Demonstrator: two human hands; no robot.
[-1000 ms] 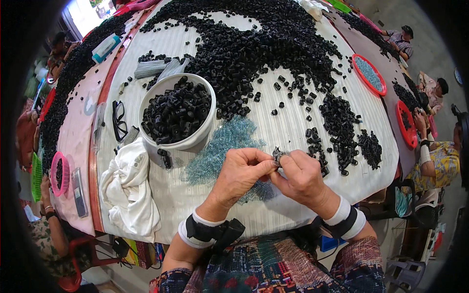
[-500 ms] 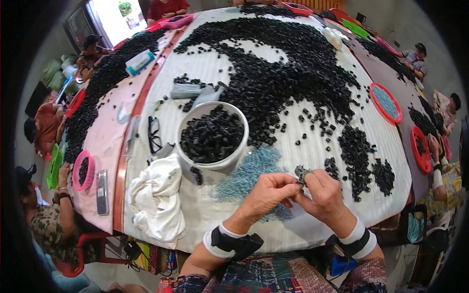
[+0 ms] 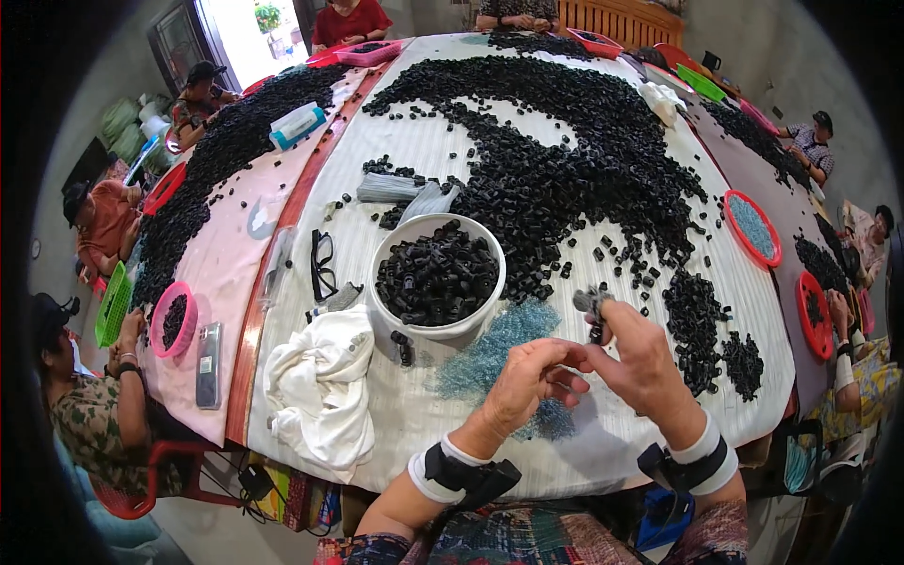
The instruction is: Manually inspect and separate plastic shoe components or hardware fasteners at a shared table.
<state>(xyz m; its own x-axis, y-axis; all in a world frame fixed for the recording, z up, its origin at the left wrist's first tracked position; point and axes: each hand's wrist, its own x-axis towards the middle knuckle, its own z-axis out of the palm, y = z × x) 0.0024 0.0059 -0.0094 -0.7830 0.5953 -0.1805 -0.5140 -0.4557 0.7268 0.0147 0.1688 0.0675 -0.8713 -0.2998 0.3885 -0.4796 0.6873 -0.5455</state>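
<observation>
My right hand [image 3: 640,358] is closed above the table, holding a small black plastic piece [image 3: 596,332]. A grey knobbly object [image 3: 591,300] sticks out at its fingertips; its kind is unclear. My left hand [image 3: 532,381] is beside it, fingers curled, index finger and thumb meeting near the right thumb. Whatever its fingertips hold is too small to make out. Beneath and behind the left hand spreads a heap of small clear-blue pieces [image 3: 504,344]. A white bucket [image 3: 443,331] full of black pieces [image 3: 438,273] stands left of the heap, with a couple of black pieces [image 3: 402,348] beside it.
A large pile of black pieces [image 3: 603,179] covers the table's middle; smaller piles [image 3: 695,325] lie right. Left are a white cloth [image 3: 320,386], glasses [image 3: 323,266] and a phone [image 3: 209,365]. Red-rimmed basket [image 3: 774,247] holds blue pieces. Several people sit around the table.
My hands have moved slightly apart and the right has turned, its fingertips now pointing up with the grey object higher. The whole view has shifted a little.
</observation>
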